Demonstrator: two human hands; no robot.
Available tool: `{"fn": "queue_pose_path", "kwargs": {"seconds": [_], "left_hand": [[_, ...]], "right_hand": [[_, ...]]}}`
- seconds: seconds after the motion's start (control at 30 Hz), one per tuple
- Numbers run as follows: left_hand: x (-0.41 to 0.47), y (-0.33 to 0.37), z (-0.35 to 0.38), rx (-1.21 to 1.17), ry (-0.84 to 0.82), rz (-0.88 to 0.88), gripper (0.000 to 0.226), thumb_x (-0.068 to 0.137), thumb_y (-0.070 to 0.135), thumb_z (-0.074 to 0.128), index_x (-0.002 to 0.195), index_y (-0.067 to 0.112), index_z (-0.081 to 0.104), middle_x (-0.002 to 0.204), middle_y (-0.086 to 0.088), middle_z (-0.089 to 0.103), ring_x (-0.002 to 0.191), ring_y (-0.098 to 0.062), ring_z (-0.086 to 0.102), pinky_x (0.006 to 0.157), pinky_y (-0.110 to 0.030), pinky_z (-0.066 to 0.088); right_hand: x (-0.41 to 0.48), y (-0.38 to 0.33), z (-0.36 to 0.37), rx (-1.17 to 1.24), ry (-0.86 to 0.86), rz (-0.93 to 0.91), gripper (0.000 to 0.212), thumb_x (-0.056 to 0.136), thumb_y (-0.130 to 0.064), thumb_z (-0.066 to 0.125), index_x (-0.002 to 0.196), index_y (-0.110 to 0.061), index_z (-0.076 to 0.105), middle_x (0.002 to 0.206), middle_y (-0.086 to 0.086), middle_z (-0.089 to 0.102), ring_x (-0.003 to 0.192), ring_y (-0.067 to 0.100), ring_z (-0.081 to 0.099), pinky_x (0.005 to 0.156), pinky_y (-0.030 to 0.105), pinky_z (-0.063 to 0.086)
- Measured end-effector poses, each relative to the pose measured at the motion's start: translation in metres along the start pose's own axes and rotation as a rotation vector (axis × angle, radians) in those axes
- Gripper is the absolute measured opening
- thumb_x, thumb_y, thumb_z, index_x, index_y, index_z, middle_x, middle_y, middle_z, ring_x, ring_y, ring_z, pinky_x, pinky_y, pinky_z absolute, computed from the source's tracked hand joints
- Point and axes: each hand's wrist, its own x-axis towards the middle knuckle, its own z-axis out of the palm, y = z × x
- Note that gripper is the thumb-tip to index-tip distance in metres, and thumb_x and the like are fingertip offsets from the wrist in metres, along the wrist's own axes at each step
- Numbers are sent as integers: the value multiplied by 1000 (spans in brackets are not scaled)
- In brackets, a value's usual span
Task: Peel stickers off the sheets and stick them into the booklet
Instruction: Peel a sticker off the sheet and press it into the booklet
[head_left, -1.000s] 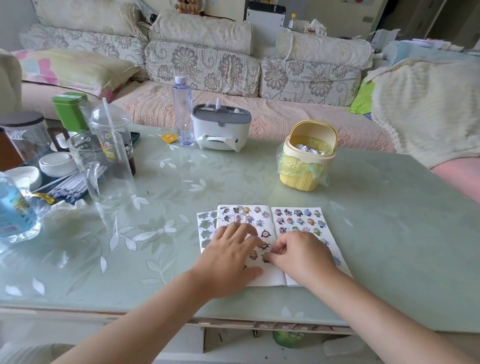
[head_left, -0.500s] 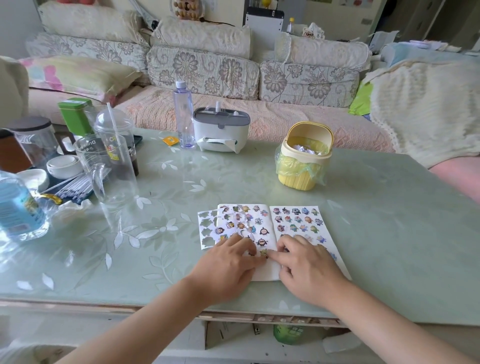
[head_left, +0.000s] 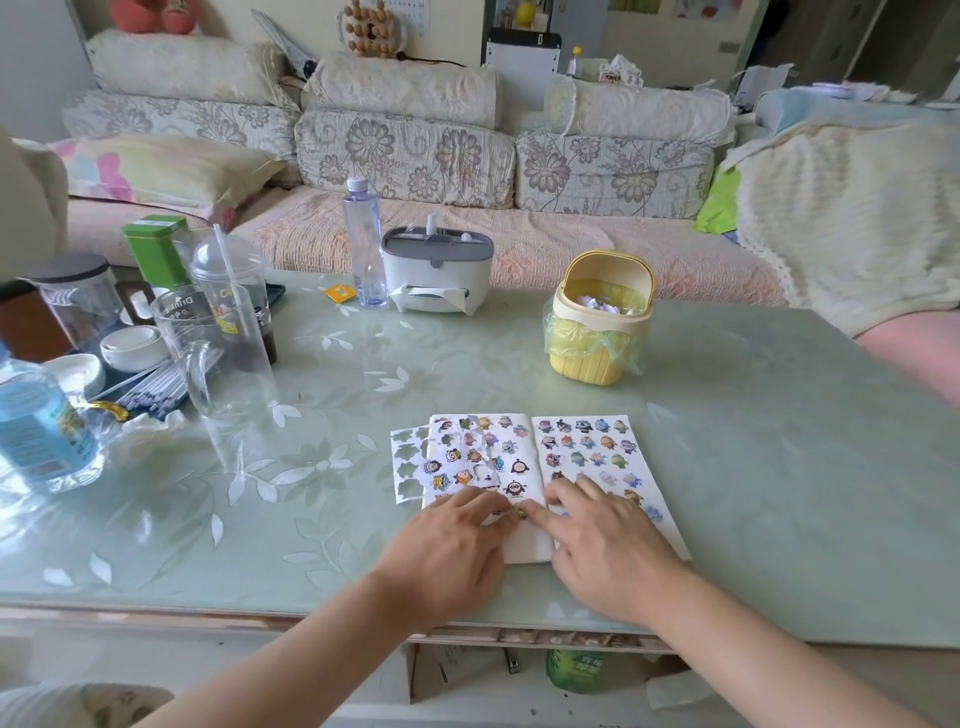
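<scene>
Lower centre of frame: booklet (head_left: 582, 467) open flat on green table (head_left: 779, 467), sticker sheet (head_left: 408, 462) poking out at its left edge. Spread on the pages, left hand (head_left: 452, 551) and right hand (head_left: 608, 545), both touching one small sticker (head_left: 519, 513) near the fold.

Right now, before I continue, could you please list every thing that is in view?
Booklet: one, white, open, table centre.
Sheet: at least one, white, emptied, under booklet's left edge.
Bin: one, yellow, behind booklet.
Tissue box: one, grey-white, far edge.
Bottles: two, clear; beside tissue box, far left.
Jug: one, clear, left.
Cup: one, clear, domed, behind jug.
Tin: one, green, far left.
Table: one, pale green.
Sofa: one, floral, behind table.
Left grip: one, on left page.
Right grip: one, on right page.
</scene>
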Motion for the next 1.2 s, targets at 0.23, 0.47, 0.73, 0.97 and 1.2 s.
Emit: {"fn": "queue_pose_path", "kwargs": {"seconds": [0.23,0.47,0.73,0.97,1.2], "left_hand": [[2,6,1,94,-21,-18,47,88,41,47,125,20,66,115,4,60,97,-17,56,84,-30,52],[8,11,4,137,-21,-63,50,90,46,45,127,18,63,111,3,56,96,-20,55,86,-34,52],[7,8,-4,109,-77,-81,49,89,45,42,124,22,66,114,5,58,100,-17,53,75,-29,52],[6,2,-8,21,-105,-52,46,94,57,42,124,33,68,116,2,62,102,-20,60,68,-31,57],[4,4,-11,15,-154,-99,57,95,57,28,139,34,56,137,5,54,125,-16,49,88,-32,51]], "right_hand": [[-4,-1,-2,79,18,0,49,81,-31,39,124,-27,63,109,-3,54,96,21,54,65,41,55],[-7,-4,-5,94,-8,-2,56,82,-34,33,132,-28,57,115,-5,51,103,20,52,72,40,55],[-1,-6,-4,48,-27,-2,52,89,-34,27,136,-28,49,112,-1,45,102,22,47,73,40,52],[6,-6,-4,61,-54,3,54,95,-35,35,149,-32,35,125,2,37,114,24,39,86,43,47],[-2,-7,2,27,-20,15,57,92,-40,23,144,-28,43,127,1,45,115,24,45,81,43,51]]}}
